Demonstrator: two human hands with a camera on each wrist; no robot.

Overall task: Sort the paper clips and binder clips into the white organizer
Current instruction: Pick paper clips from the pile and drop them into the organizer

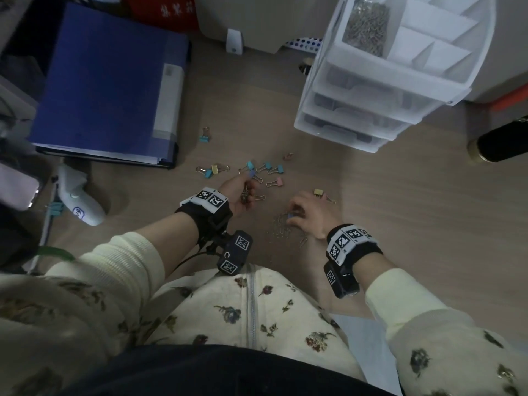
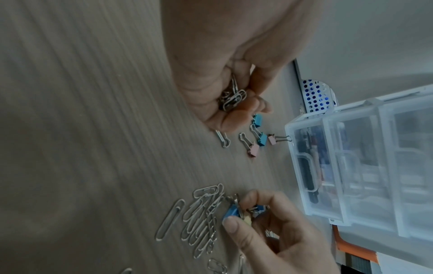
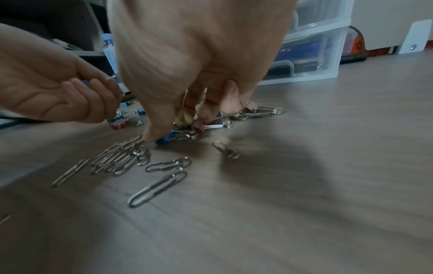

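Note:
My left hand [image 1: 246, 192] is curled round a small bunch of silver paper clips [image 2: 232, 98], just above the wooden table. My right hand [image 1: 294, 216] pinches a blue binder clip [image 3: 164, 140] with other binder clips bunched under its fingers, beside a loose pile of paper clips [image 1: 281, 228]. Several pastel binder clips [image 1: 265, 170] lie scattered beyond the left hand. The white organizer [image 1: 337, 47] stands at the back right; one of its top compartments holds a heap of paper clips [image 1: 365, 27], and the other compartments show white bottoms.
A blue folder [image 1: 108, 81] lies at the back left, with a single blue binder clip [image 1: 205, 137] near its corner. A white handheld object [image 1: 80, 195] sits at the left. A dark cylinder [image 1: 503, 144] lies at the right edge. The organizer has clear drawers [image 1: 351, 110] below.

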